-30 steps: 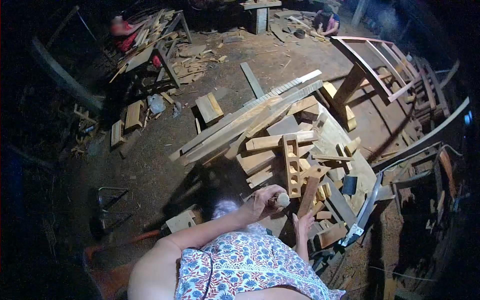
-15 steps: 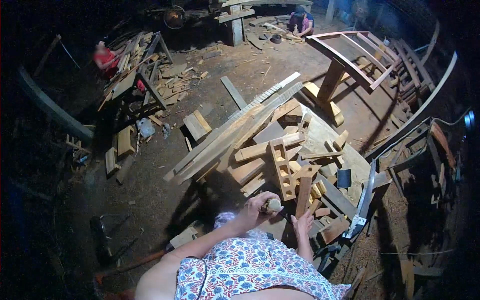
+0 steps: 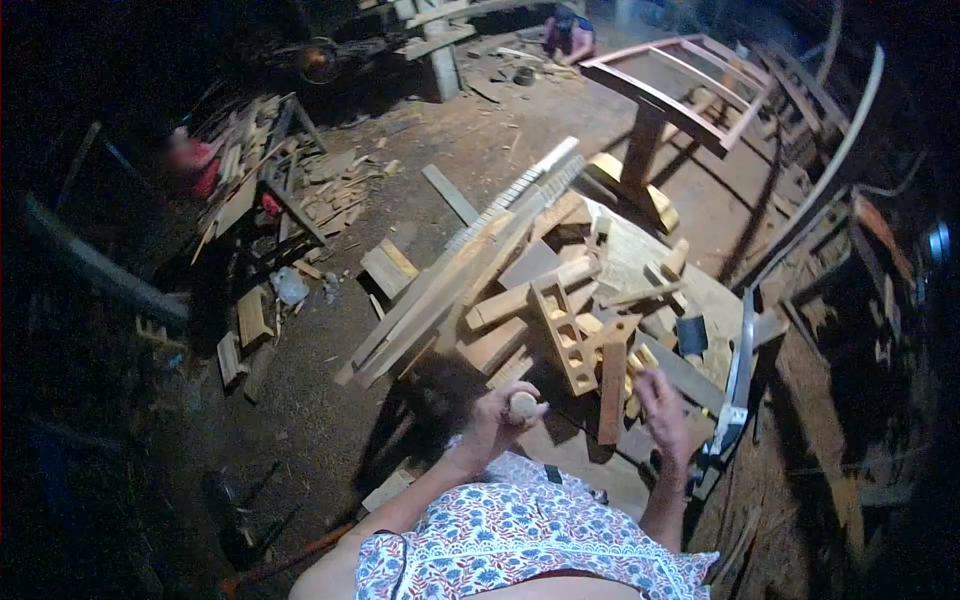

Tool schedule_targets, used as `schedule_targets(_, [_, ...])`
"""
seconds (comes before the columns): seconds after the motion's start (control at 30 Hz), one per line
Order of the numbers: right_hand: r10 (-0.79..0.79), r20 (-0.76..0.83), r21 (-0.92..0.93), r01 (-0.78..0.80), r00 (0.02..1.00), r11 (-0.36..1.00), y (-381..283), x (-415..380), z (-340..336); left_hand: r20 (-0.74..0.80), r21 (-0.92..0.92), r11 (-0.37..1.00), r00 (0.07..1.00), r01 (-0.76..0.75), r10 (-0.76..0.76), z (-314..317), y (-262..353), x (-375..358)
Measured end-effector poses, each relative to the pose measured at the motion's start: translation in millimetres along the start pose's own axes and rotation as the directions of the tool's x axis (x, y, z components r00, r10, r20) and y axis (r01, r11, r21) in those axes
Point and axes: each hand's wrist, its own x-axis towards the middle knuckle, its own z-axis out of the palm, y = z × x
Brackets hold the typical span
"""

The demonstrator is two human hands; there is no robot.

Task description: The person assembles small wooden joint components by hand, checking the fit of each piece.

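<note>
My left hand [image 3: 490, 420] is closed round a stubby wooden piece with a pale round end [image 3: 523, 404], held in front of my body; the rest of it is hidden in the grip. Out to the right, my right hand [image 3: 667, 408] has its fingers partly bent and apart, beside small yellowish wood pieces [image 3: 640, 368]. Between the hands a flat brown wooden bar [image 3: 612, 395] lies on the pile. Left of it is a long wooden block with several square holes [image 3: 564, 335]. A dark curved piece [image 3: 690, 335] rests beyond my right hand.
Long planks [image 3: 450, 285] run along the work surface's left side. A saw-like metal strip [image 3: 745, 350] edges the right. A slatted wooden frame [image 3: 690, 90] stands farther back. Two people [image 3: 195, 165] work at the far left and at the back. Loose blocks [image 3: 250, 318] lie on the floor.
My right hand has moved right and forward, away from the brown bar's near end. My left hand has shifted slightly left, still holding the round-ended piece. The view has tilted a little.
</note>
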Motion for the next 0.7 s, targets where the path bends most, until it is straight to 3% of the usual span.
schedule_targets(0.03, [-0.086,-0.004,0.413,0.080,0.996,0.907,-89,-4,-34,-0.012,0.057,0.998,1.000,-0.021,0.021,-1,-3,0])
schedule_targets(0.07, [-0.388,-0.133,0.515,0.398,0.912,0.759,-113,-15,-57,-0.012,0.039,0.999,1.000,-0.018,0.019,-1,-4,0])
schedule_targets(0.1, [-0.631,-0.294,0.544,0.668,0.718,0.507,-131,-24,-75,-0.011,0.021,1.000,1.000,-0.022,0.022,0,-5,2])
schedule_targets(0.13, [-0.746,-0.407,0.646,0.743,0.527,0.173,-158,-34,-86,-0.022,-0.051,0.999,1.000,-0.002,0.001,1,-1,0])
schedule_targets(0.17, [-0.782,-0.542,0.674,0.715,0.308,-0.185,-180,-45,-96,-0.040,0.008,0.999,0.998,-0.042,0.042,2,-2,0])
schedule_targets(0.23, [-0.857,-0.440,0.825,0.498,0.268,-0.267,-201,-72,-122,-0.050,0.085,0.995,0.998,-0.045,0.049,4,2,-1])
schedule_targets(0.27, [-0.855,-0.442,0.818,0.512,0.271,-0.261,-213,-79,-127,-0.035,0.079,0.996,0.998,-0.052,0.054,5,4,-1])
schedule_targets(0.33, [-0.865,-0.393,0.904,0.304,0.313,-0.301,-234,-85,-132,-0.059,0.048,0.998,0.997,-0.044,0.047,6,8,-4])
schedule_targets(0.37, [-0.866,-0.390,0.905,0.304,0.314,-0.298,-235,-86,-135,-0.059,0.045,0.998,0.997,-0.043,0.045,6,7,-5])
schedule_targets(0.43, [-0.929,-0.251,0.967,0.100,0.273,-0.232,-235,-86,-138,-0.037,0.024,1.000,0.999,-0.014,0.014,4,6,-7])
schedule_targets(0.53, [-0.925,-0.297,0.953,0.136,0.237,-0.271,-233,-80,-135,-0.062,0.054,0.997,0.996,-0.057,0.060,1,3,-8])
schedule_targets(0.67, [-0.905,-0.392,0.908,0.227,0.167,-0.351,-226,-68,-127,-0.056,0.042,0.999,0.998,0.002,0.000,-3,-4,-10])
schedule_targets(0.7, [-0.898,-0.412,0.897,0.243,0.153,-0.370,-223,-64,-124,-0.054,-0.063,0.998,0.999,0.003,-0.006,-3,-5,-9])
